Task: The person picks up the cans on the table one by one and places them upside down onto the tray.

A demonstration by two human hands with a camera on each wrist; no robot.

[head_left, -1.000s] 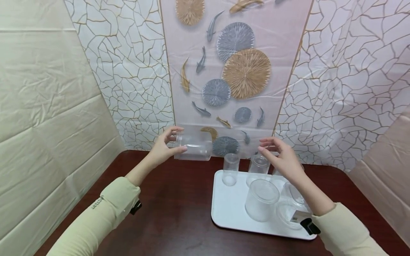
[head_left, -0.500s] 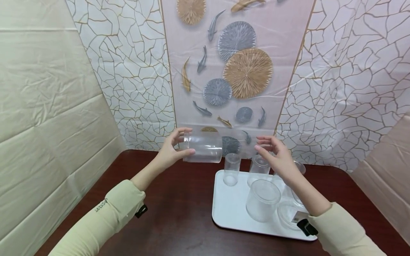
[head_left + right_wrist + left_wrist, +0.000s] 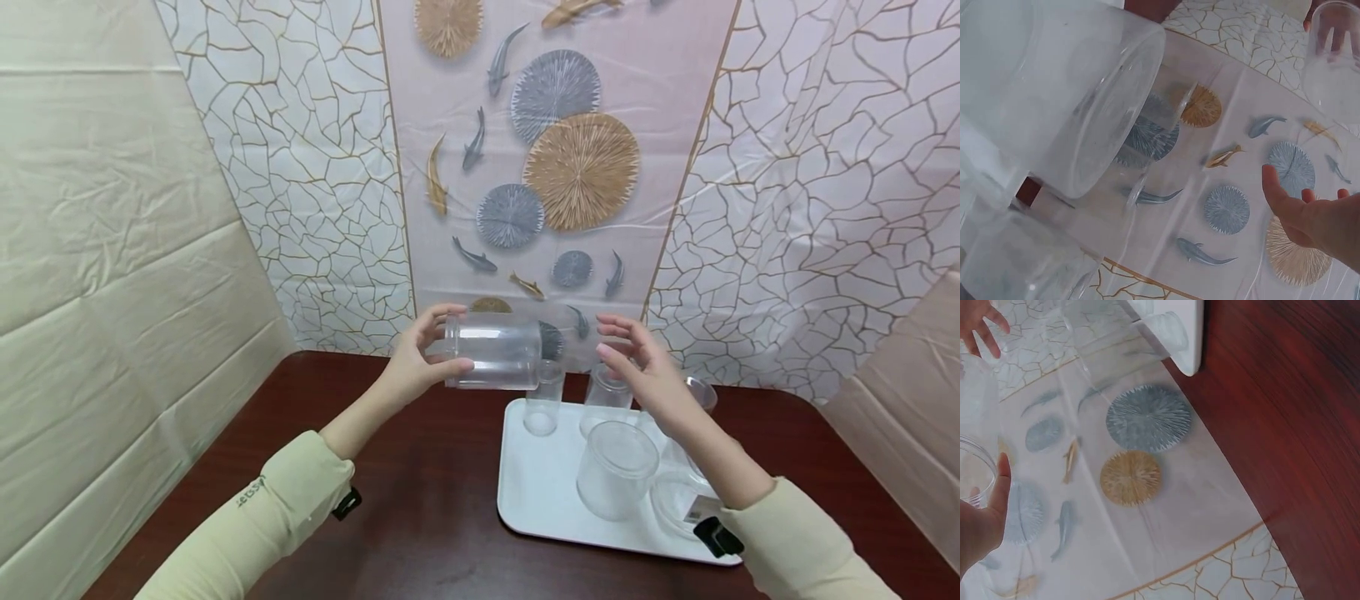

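Observation:
My left hand [image 3: 422, 358] grips a clear plastic jar [image 3: 498, 354] near its ringed neck, thumb in front and fingers behind. The jar lies sideways in the air, its base turned toward my right hand [image 3: 647, 371]. In the left wrist view the jar's rim [image 3: 977, 453] shows beside the thumb. Nothing is in my right hand; its fingers are loosely bent, apart from the jar's base. Below them on a white tray [image 3: 536, 500] stand a large frosted-looking clear jar [image 3: 617, 471] and slimmer clear jars [image 3: 542, 408], partly hidden by the held jar and my right arm.
The tray rests on a dark red-brown table [image 3: 412, 500]. A patterned cloth [image 3: 581, 175] with fish and round leaves hangs behind it, and beige cloth [image 3: 112, 275] closes the left side. A round clear piece with a label [image 3: 701, 508] lies at the tray's right.
My left hand has carried the sideways jar to the right and slightly down, closer to my right hand. The right hand has shifted slightly left.

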